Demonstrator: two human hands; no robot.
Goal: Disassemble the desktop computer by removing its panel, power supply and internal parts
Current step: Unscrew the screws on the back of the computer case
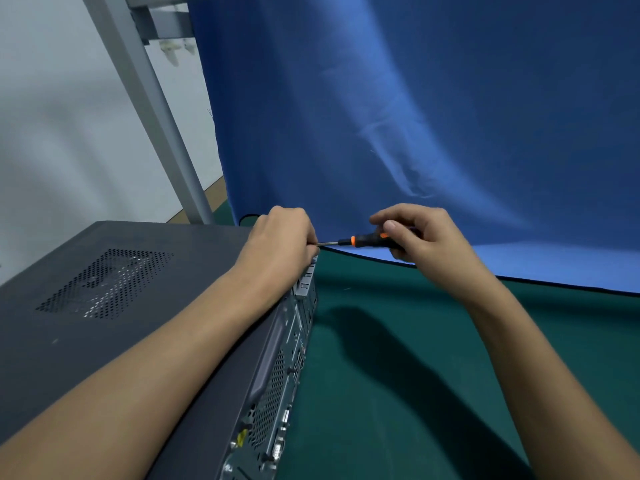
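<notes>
The right hand (426, 237) pinches the black-and-orange-handled screwdriver (360, 240) with thumb and curled fingers, the thin metal shaft lying level and pointing left. Its tip meets the far top corner of the dark grey metal desktop computer case (138, 306), which lies flat on the left with its side panel still on. The left hand (280, 240) curls over that corner; its fingertips are hidden, so I cannot tell what they hold. The case's port-lined rear face (277, 375) drops to the dark green table mat (450, 341), which lies open to the right and near. A hanging blue cloth (415, 116) closes the far side just behind the hands. A slanting grey metal post (156, 109) stands beyond the case, far left.
</notes>
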